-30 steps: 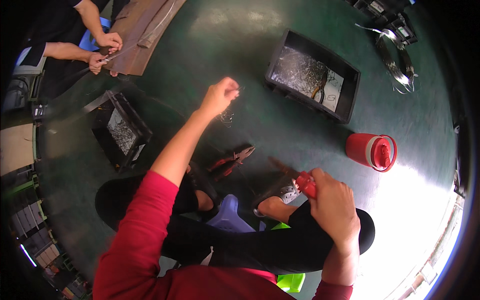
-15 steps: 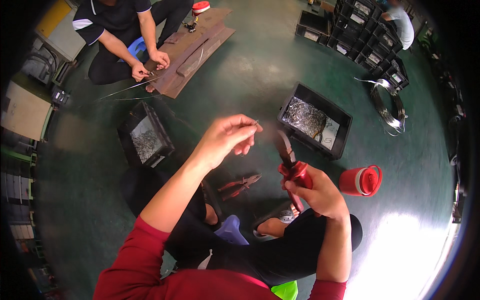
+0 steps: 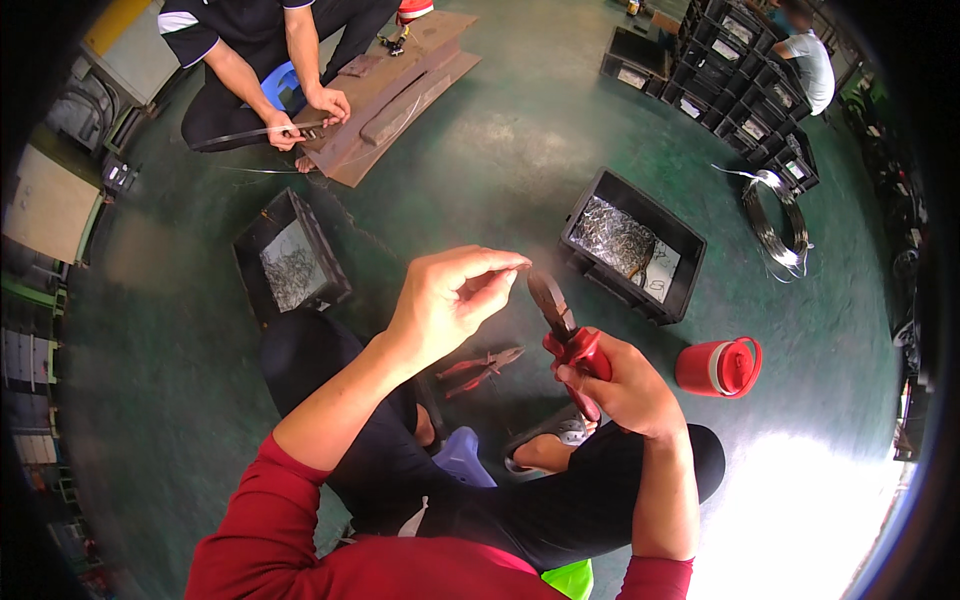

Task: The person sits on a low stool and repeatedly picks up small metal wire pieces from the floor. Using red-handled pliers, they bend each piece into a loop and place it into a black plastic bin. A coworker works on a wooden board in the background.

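My left hand [image 3: 450,300] is raised in front of me, its fingertips pinched on a thin short wire piece [image 3: 520,268]. My right hand [image 3: 620,385] grips red-handled pliers [image 3: 565,330] whose dark jaws point up toward the left fingertips, just beside the wire. A second pair of red-handled pliers [image 3: 482,365] lies on the green floor below my hands. I sit low on a blue stool [image 3: 465,460], with dark trousers and red sleeves.
A black crate of wire bits [image 3: 632,245] stands to the right, another black crate [image 3: 290,262] to the left. A red lidded jug [image 3: 718,367] sits at right. A wire coil [image 3: 775,215] lies beyond. Another person [image 3: 270,60] works on cardboard [image 3: 395,90] at the top left.
My left hand came back from reaching at the floor and rose in front of me with the wire. My right hand lifted the pliers up toward it.
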`<action>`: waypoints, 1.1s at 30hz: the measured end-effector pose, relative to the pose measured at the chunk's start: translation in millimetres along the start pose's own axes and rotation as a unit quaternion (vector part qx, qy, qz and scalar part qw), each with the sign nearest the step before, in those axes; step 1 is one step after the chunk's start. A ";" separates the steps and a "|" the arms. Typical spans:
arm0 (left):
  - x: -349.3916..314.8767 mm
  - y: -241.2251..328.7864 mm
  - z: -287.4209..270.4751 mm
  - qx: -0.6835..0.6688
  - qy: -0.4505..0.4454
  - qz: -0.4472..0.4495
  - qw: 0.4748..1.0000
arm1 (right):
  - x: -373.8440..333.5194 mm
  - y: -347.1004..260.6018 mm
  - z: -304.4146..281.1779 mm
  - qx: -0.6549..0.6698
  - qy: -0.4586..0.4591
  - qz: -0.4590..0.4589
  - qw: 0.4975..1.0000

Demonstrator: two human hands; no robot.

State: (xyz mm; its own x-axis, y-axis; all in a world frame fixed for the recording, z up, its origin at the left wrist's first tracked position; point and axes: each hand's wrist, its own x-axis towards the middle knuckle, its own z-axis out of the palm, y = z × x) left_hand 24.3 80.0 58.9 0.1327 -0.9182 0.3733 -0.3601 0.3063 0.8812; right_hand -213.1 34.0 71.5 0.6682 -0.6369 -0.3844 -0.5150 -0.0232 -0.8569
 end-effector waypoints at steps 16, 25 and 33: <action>-0.6 -4.1 -5.9 -0.141 -0.096 -0.214 0.962 | 7.0 1.7 2.9 0.064 -0.008 -0.012 0.998; 0.6 -2.8 -6.9 -0.214 -0.118 -0.261 0.934 | 5.0 4.9 3.2 0.085 -0.021 -0.002 0.996; 0.5 -1.3 -7.2 -0.231 -0.121 -0.259 0.930 | 3.8 3.9 3.7 0.093 -0.030 0.004 0.995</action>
State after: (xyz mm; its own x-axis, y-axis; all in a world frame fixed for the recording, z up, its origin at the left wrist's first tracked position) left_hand 31.6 81.0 60.0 -0.0536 -0.9851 -0.1637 0.1364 -0.1696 0.9760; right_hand -210.6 34.4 65.4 0.6977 -0.5896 -0.4070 -0.4162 0.1289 -0.9001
